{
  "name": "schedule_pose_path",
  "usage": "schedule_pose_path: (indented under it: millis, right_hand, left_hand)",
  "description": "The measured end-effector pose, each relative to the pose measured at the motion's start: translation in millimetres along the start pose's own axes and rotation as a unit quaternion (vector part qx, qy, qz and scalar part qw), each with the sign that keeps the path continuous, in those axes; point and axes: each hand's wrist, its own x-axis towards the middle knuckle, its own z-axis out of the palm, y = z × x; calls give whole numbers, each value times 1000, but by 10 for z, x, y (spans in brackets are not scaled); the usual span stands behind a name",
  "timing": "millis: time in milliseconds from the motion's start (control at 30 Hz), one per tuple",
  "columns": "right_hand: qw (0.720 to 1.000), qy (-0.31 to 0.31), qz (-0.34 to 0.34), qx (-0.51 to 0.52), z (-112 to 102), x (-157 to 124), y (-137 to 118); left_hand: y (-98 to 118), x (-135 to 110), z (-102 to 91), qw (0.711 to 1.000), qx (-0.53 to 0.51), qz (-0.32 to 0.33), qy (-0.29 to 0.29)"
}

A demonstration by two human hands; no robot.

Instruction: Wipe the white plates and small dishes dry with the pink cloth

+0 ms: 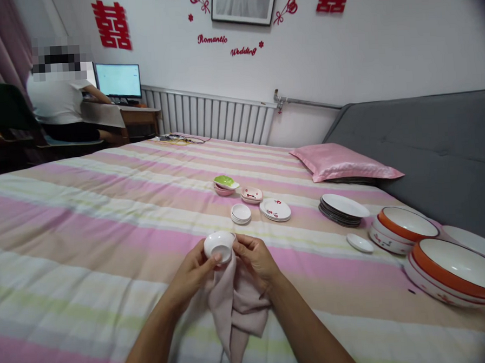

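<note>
A small white dish (pixel 218 242) is held up over the bed, its underside with the foot ring turned towards me. My left hand (pixel 196 268) grips it at the left, thumb pressed on the base. At the dish's right edge, my right hand (pixel 255 259) pinches a pale pink cloth (pixel 243 306), which hangs down below the dish. Just beyond stands a stack of small white dishes (pixel 241 213). Beside it are a stack of white floral plates (pixel 275 209), pink square dishes (pixel 252 195) and a green leaf-shaped dish (pixel 225 182) on a pink one.
To the right sit a stack of plates (pixel 343 209), a small white dish (pixel 360 243) and large orange-rimmed bowls (pixel 454 268). A pink pillow (pixel 343 161) lies by the grey headboard (pixel 435 139). Cables (pixel 183 139) lie at the far edge. A person (pixel 57 99) sits at a desk, back left.
</note>
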Motion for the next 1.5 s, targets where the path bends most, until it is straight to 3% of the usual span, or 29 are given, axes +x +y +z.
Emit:
schedule_pose_path:
  millis: [267,500,800,967,1167,1500]
  right_hand:
    - [992,28,-8,-124,-107,32,-5]
    - [978,-8,-46,-203,-58,1,-33]
    - [951,-37,-134,-276,-17,-24,-137]
    - [960,-38,-128,-245,-37,-21,-124]
    - [983,-12,-58,-173,-80,-16,-41]
    - [999,12,19,-22,-52,-9,-6]
  left_hand:
    - [-83,49,-50,996,83,23,-35]
    - [-234,83,-81,996,71,42,-24]
    - [-133,43,5,999,-32,6,26]
    - [-103,70,-1,993,-89,15,74]
    - [-95,77,-5,987,-82,30,132]
    - [-120,80,-50,991,18,44,127]
